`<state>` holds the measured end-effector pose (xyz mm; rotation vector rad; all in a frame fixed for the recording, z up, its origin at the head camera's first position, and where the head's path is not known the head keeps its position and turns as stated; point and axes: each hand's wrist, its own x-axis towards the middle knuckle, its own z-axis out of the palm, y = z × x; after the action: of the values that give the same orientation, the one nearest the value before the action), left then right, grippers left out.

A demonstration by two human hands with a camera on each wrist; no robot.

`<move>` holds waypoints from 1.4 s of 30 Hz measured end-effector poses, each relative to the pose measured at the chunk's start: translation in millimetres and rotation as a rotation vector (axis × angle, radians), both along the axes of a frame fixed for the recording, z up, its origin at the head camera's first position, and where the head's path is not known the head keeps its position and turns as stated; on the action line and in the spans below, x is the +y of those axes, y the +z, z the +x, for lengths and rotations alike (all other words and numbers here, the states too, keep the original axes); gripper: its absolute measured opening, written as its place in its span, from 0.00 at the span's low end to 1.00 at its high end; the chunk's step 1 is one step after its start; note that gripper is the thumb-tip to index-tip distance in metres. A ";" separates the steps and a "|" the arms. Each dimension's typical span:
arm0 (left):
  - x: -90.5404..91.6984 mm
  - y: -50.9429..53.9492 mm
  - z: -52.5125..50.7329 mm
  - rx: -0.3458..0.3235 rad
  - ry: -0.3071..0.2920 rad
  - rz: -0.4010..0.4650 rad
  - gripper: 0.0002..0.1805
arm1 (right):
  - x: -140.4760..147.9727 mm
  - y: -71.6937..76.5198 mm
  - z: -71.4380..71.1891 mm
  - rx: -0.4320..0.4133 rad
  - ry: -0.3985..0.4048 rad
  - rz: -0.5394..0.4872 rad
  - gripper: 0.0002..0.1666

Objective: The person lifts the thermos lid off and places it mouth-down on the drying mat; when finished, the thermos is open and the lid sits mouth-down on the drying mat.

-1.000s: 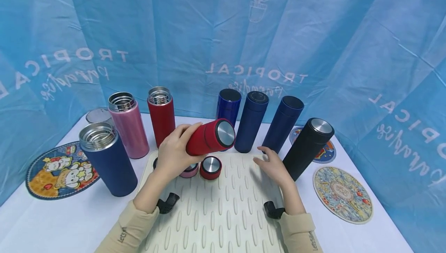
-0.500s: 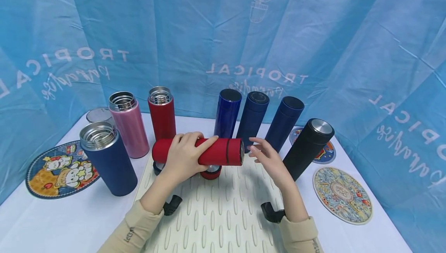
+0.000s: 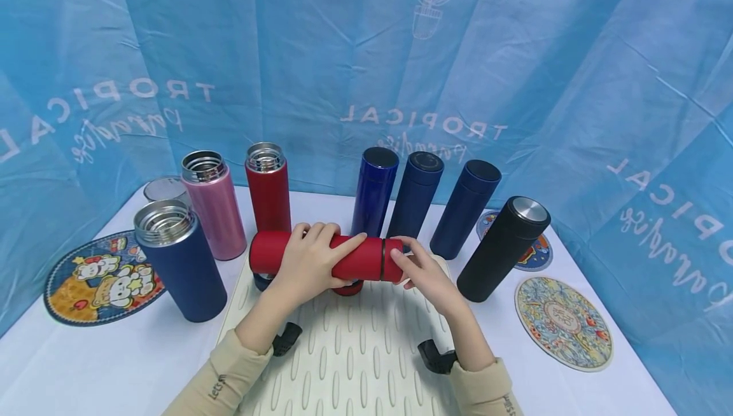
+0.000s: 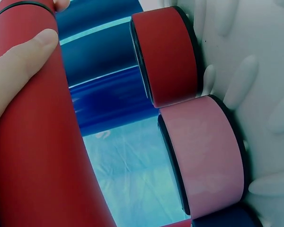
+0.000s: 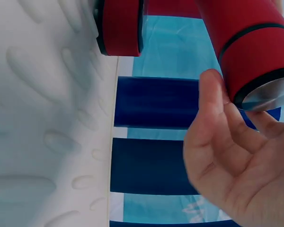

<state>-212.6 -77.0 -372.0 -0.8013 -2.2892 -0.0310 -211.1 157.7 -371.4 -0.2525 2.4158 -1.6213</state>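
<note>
In the head view my left hand (image 3: 306,266) grips the body of a red bottle (image 3: 363,266), held sideways above the pale mat (image 3: 343,365). My right hand (image 3: 429,279) holds the bottle's lid (image 3: 392,268) at the right end. The right wrist view shows the thumb (image 5: 211,90) against the lid (image 5: 255,61) and fingers by its steel end. In the left wrist view a red cap (image 4: 168,56), a pink cap (image 4: 206,158) and a navy cap (image 4: 227,218) stand in a row; the bottle partly hides them in the head view.
At left stand lidless navy (image 3: 186,270), pink (image 3: 217,212) and red (image 3: 269,196) bottles. Behind and right stand glossy blue (image 3: 373,193), two navy (image 3: 417,193) (image 3: 464,209) and black (image 3: 498,254) bottles. Round mats (image 3: 564,322) lie both sides; a blue curtain (image 3: 321,53) hangs behind.
The red bottle has swung from tilted toward the camera to sideways and come lower in my left hand. My right hand has moved left and taken hold of its lid.
</note>
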 end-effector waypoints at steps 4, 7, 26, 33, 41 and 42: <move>-0.1 0.8 -0.2 0.011 -0.010 -0.018 0.45 | 1.2 -1.2 -0.2 -0.030 0.025 -0.084 0.28; -0.9 1.4 0.0 0.018 -0.028 -0.014 0.45 | 2.6 -1.5 -1.1 -0.044 0.064 -0.136 0.29; -5.4 8.7 4.1 0.028 -0.052 -0.046 0.44 | 8.0 -8.0 -2.2 0.139 0.226 -0.136 0.33; -7.7 7.5 4.8 -0.015 -0.063 -0.020 0.42 | 4.6 -10.4 -0.2 0.257 0.238 -0.093 0.35; -10.4 5.9 2.5 -0.065 -0.074 0.025 0.41 | 0.5 -10.1 0.4 0.348 0.245 -0.006 0.45; -10.3 6.0 2.5 -0.062 -0.076 0.022 0.41 | 0.9 -10.2 0.2 0.306 0.249 -0.017 0.45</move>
<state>-210.1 -87.3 -366.0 -0.8869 -2.3112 -0.1168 -211.0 158.6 -381.6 -0.8242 2.4589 -1.5864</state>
